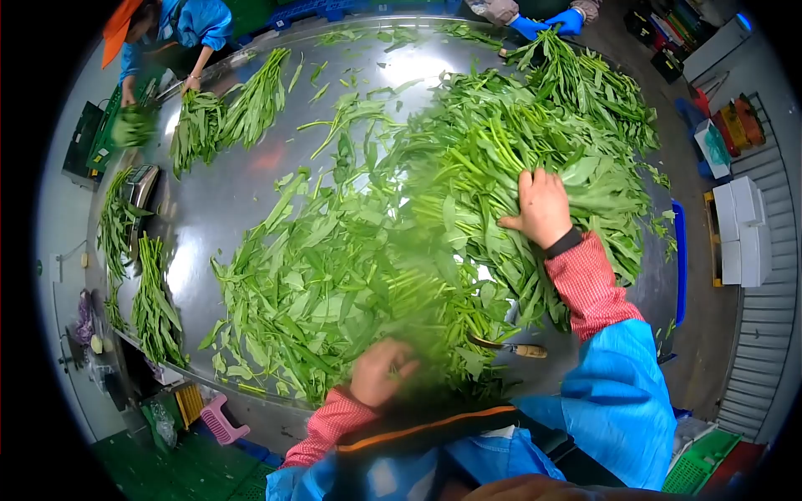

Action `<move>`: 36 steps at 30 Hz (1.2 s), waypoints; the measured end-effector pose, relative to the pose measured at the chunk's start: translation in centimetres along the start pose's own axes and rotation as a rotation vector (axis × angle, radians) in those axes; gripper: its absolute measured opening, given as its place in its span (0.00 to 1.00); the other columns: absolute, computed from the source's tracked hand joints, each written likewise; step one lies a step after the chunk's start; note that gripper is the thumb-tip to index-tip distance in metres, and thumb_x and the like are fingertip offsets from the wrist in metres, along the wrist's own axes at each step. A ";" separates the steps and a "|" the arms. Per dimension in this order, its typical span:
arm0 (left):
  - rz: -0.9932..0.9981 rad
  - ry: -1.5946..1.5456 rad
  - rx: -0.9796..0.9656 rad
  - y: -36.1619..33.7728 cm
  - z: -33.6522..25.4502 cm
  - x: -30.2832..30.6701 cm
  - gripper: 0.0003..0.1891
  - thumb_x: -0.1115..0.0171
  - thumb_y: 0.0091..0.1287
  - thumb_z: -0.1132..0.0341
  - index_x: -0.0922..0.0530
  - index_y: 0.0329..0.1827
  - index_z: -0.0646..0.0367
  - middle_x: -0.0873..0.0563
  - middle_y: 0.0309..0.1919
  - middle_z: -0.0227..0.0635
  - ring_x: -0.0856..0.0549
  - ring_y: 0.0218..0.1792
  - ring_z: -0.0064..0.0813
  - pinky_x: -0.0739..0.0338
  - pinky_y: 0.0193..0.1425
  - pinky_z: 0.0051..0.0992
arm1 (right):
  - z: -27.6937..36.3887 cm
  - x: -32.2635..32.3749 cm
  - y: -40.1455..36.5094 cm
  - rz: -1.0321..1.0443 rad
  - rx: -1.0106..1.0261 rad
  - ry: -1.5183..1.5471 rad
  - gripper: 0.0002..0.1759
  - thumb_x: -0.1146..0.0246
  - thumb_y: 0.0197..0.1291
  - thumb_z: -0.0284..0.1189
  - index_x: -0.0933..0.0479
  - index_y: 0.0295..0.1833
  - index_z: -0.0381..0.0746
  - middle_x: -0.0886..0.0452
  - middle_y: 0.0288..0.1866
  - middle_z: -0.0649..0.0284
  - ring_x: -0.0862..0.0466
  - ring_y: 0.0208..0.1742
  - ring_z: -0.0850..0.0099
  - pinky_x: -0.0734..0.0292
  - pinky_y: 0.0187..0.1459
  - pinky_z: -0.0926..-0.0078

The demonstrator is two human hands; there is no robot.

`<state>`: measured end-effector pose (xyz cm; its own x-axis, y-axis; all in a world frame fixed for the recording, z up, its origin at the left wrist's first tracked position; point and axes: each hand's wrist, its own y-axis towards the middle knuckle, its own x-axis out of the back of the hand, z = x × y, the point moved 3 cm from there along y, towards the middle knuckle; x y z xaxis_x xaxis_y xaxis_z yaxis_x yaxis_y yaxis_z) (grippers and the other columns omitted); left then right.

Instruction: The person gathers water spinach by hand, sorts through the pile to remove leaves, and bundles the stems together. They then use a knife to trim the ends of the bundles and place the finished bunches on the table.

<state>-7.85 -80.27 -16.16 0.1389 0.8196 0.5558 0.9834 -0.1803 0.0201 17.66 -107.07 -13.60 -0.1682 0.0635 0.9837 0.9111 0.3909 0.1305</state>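
Head view, looking down on a steel tabletop (pixel 242 188).

Greens (pixel 468 159): a large loose heap of long-stemmed leafy stalks covers the middle and right of the tabletop. It runs from the far edge down to the near edge in front of the person.

Right hand (pixel 543 204): arm stretched forward, palm down on the heap. Fingers are spread and flat on the leaves, thumb out to the side. It is not closed on anything.

Left hand (pixel 380 371): close to the body at the near edge, fingers curled, at the foot of a blurred clump of greens. Blur is too strong; cannot tell whether it grips stalks. The two hands are well apart.

Knife (pixel 511 346): lies flat at the near edge of the heap between the hands, pale handle to the right, touched by neither hand.

Bundles: two gathered bundles (pixel 154 301) lie at the left rim. Two more (pixel 225 113) are at the far left, well apart from the heap.

Others: a co-worker in blue has a bare hand (pixel 192 82) on one far-left bundle. A second co-worker's gloved hands (pixel 547 21) are on the far end of the heap.

Floor: pink stool (pixel 221 419) below the near rim, white boxes (pixel 743 234) at right.
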 end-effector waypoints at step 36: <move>0.143 -1.730 0.489 25.4 -1.9 -12.3 0.43 0.53 0.62 0.27 0.33 0.70 0.51 0.26 0.65 0.39 0.28 0.66 0.43 0.39 0.70 0.53 | -1.5 8.0 -3.8 -0.090 0.031 0.247 0.35 0.30 0.47 0.53 0.24 0.50 0.34 0.24 0.44 0.52 0.23 0.45 0.56 0.28 0.48 0.62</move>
<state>15.17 -95.97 -20.96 -0.1467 0.4507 -0.8805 0.8514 -0.3957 -0.3444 13.44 -109.40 -6.01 -0.1476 -0.1973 0.9692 0.8839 0.4133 0.2187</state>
